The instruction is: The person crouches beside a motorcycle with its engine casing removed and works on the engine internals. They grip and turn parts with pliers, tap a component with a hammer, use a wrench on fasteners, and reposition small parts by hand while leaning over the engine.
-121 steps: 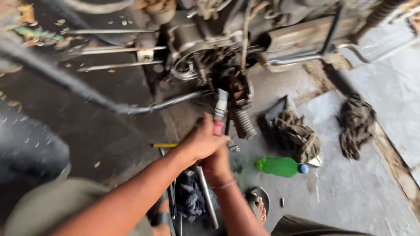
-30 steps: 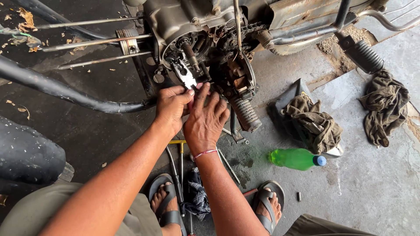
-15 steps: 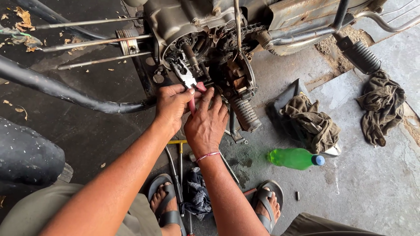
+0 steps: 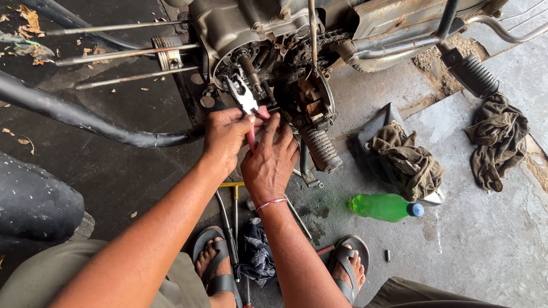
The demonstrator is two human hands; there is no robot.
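Here both hands grip pliers (image 4: 244, 98) at the engine (image 4: 268, 51)

Left hand (image 4: 227, 137) is closed around the red handles, right hand (image 4: 271, 162) beside it, fingers curled loosely against them; the plier tip pokes into the open casing. Both forearms reach up from the bottom edge. Since half a second ago the pliers have tilted slightly further left, hands barely moved
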